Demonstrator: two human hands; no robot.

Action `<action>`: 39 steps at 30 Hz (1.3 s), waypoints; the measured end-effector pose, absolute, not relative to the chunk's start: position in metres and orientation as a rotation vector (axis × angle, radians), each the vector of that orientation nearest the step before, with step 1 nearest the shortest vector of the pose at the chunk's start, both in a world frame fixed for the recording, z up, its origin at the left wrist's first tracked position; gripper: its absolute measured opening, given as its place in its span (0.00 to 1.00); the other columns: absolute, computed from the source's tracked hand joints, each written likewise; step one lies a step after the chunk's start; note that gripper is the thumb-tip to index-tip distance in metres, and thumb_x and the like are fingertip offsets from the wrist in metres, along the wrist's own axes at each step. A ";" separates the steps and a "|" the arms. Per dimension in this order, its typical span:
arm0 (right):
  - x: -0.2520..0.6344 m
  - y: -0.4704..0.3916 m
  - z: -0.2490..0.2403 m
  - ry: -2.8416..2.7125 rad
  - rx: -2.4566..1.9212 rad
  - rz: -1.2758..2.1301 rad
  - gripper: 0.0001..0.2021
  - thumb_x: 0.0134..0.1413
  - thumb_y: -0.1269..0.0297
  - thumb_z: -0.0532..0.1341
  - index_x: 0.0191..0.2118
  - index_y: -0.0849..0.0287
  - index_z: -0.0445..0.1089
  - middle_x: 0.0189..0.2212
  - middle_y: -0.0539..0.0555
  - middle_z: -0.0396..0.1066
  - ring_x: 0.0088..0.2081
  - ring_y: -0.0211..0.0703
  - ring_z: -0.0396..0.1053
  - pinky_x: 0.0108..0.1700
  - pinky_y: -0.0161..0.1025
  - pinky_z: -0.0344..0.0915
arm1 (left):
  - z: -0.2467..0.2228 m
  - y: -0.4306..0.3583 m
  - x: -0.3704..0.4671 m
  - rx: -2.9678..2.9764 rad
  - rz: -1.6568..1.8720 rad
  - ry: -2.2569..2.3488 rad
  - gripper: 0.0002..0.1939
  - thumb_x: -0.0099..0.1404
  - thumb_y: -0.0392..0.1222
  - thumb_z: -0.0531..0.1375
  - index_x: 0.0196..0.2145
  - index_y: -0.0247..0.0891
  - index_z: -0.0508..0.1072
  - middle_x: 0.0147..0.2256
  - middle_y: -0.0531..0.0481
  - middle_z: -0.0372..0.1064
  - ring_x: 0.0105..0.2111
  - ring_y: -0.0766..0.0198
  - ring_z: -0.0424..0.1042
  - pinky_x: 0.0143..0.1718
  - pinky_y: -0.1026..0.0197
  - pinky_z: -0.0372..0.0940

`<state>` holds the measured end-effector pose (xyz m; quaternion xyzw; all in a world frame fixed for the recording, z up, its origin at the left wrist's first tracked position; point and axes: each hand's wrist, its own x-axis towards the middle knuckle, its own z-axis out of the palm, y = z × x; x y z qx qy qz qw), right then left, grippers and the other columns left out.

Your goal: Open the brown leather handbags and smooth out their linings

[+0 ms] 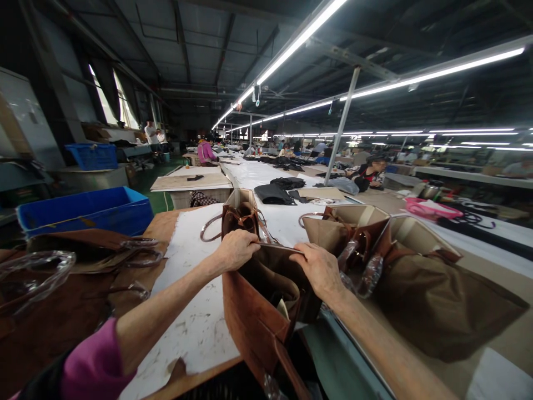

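Note:
A brown leather bag (254, 311) stands in front of me at the table edge, its mouth gaping toward me. Its far rim is pinched at two spots, by my left hand (236, 248) on the left and by my right hand (320, 268) on the right. Both hands have fingers closed over the edge, thumbs toward each other. Inside, a dark lining and a small pale tag (283, 306) show. One brown strap hangs down the near side. The fingers' undersides are hidden behind the rim.
More brown bags with plastic-wrapped handles stand to the right (441, 300) and lie to the left (83, 244). Another bag (239, 205) is just beyond my hands. A blue bin (87, 208) stands at left. Dark pieces (275, 193) lie farther along the white-covered table (195, 316). Other people work farther off.

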<state>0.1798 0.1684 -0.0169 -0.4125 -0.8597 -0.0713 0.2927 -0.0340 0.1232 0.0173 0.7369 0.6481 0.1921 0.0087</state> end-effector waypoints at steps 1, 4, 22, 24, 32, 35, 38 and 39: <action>0.180 0.169 -0.017 -2.287 -1.103 -0.170 0.06 0.53 0.61 0.56 0.33 0.55 0.68 0.30 0.49 0.69 0.35 0.39 0.65 0.35 0.34 0.56 | 0.018 0.123 -0.034 2.303 0.598 2.012 0.10 0.57 0.41 0.51 0.26 0.40 0.72 0.26 0.52 0.68 0.29 0.64 0.65 0.29 0.66 0.55; 0.180 0.170 -0.015 -2.294 -1.119 -0.162 0.07 0.53 0.61 0.55 0.32 0.55 0.68 0.30 0.49 0.70 0.35 0.38 0.65 0.34 0.33 0.55 | 0.020 0.122 -0.035 2.303 0.590 1.982 0.11 0.57 0.41 0.51 0.27 0.39 0.72 0.26 0.52 0.68 0.28 0.65 0.65 0.28 0.67 0.54; 0.144 0.170 -0.012 -2.425 -1.127 -0.363 0.08 0.54 0.59 0.54 0.32 0.57 0.65 0.30 0.50 0.70 0.34 0.40 0.67 0.32 0.35 0.52 | 0.018 0.123 -0.029 2.344 0.549 2.089 0.13 0.58 0.40 0.50 0.25 0.37 0.72 0.26 0.49 0.68 0.28 0.64 0.65 0.28 0.65 0.55; 0.144 0.171 -0.013 -2.405 -1.130 -0.340 0.09 0.55 0.57 0.53 0.31 0.56 0.65 0.30 0.49 0.70 0.34 0.39 0.67 0.30 0.35 0.51 | 0.017 0.122 -0.030 2.344 0.564 2.072 0.13 0.58 0.40 0.49 0.25 0.37 0.72 0.25 0.49 0.68 0.27 0.64 0.65 0.27 0.65 0.54; 0.140 0.169 -0.008 -2.423 -1.181 -0.357 0.11 0.56 0.58 0.51 0.30 0.56 0.66 0.29 0.50 0.71 0.33 0.40 0.66 0.31 0.36 0.51 | 0.015 0.125 -0.034 2.340 0.606 1.989 0.11 0.57 0.40 0.51 0.25 0.38 0.72 0.24 0.51 0.67 0.26 0.66 0.65 0.26 0.66 0.53; 0.135 0.167 -0.007 -2.425 -1.138 -0.414 0.09 0.56 0.61 0.51 0.31 0.56 0.66 0.30 0.51 0.70 0.34 0.41 0.66 0.34 0.36 0.52 | 0.013 0.125 -0.035 2.359 0.606 1.977 0.11 0.57 0.40 0.51 0.25 0.38 0.72 0.25 0.51 0.68 0.26 0.66 0.64 0.26 0.66 0.53; 0.127 0.166 -0.008 -2.456 -1.082 -0.371 0.07 0.56 0.63 0.51 0.34 0.55 0.67 0.31 0.50 0.70 0.33 0.40 0.66 0.33 0.36 0.52 | 0.014 0.124 -0.035 2.374 0.598 1.969 0.11 0.57 0.39 0.50 0.26 0.39 0.73 0.26 0.51 0.69 0.26 0.65 0.65 0.27 0.66 0.53; 0.124 0.166 -0.008 -2.467 -1.077 -0.351 0.08 0.56 0.64 0.51 0.34 0.54 0.67 0.31 0.50 0.70 0.33 0.40 0.66 0.32 0.35 0.52 | 0.015 0.124 -0.035 2.369 0.594 1.969 0.11 0.58 0.40 0.51 0.27 0.39 0.73 0.27 0.51 0.69 0.27 0.65 0.65 0.27 0.66 0.53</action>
